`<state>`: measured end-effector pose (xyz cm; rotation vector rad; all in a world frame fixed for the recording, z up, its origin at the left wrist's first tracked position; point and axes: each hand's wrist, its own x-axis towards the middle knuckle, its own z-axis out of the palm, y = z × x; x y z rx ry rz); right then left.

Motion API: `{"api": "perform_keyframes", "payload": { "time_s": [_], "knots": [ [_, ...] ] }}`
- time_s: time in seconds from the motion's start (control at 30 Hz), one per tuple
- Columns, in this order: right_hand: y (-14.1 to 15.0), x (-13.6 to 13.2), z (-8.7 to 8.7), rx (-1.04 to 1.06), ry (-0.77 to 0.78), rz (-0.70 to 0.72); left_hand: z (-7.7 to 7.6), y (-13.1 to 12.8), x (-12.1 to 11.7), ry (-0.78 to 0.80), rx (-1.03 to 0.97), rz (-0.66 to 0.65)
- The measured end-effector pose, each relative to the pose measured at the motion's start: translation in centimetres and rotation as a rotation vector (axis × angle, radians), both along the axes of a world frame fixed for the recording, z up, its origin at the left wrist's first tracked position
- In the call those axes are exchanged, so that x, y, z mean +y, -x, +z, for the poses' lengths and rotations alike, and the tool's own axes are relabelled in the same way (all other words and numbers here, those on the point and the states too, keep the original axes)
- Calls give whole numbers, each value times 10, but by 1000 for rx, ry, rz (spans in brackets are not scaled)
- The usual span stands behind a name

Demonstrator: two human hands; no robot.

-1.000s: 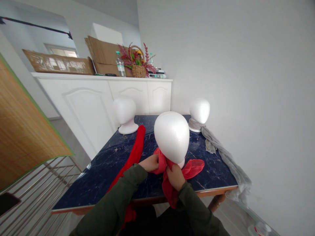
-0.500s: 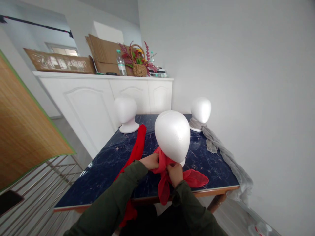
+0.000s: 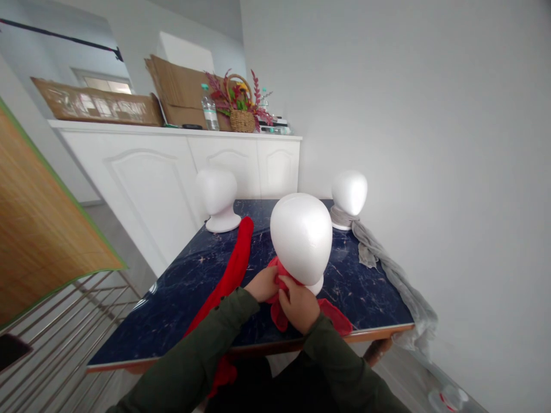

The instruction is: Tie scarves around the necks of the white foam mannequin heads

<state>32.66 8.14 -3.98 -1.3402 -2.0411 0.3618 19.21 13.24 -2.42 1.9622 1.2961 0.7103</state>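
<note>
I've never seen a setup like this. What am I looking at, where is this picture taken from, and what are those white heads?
This picture comes from a camera worn on a person's head, looking forward and down, so the sleeved arms are that person's own. The left hand and right hand work at a red scarf around the neck of a white foam head; the right hand grips the cloth. A long red length lies across the dark marble table. Two more foam heads stand behind: one bare, one with a grey scarf at its base.
</note>
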Motion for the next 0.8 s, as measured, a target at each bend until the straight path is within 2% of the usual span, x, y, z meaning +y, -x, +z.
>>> {"api": "perform_keyframes", "payload": {
  "time_s": [0.1,0.2,0.27,0.43,0.53,0.63,0.8],
  "knots": [
    [0,9,-2,-55,-4,-72,0,2,-2,-247,308,39],
    [1,13,-1,-117,-4,-115,1,2,-7,-412,473,87],
    [3,14,-1,-155,-2,-144,3,0,-10,-433,538,103],
    [9,18,-7,-197,4,-184,16,7,-11,-338,669,191],
    [11,20,-11,-194,6,-188,21,15,-3,-243,508,207],
    [13,22,-11,-184,9,-194,15,20,5,-81,261,180],
    [15,23,-10,-188,-2,-172,4,20,8,22,191,177]
  ]
}}
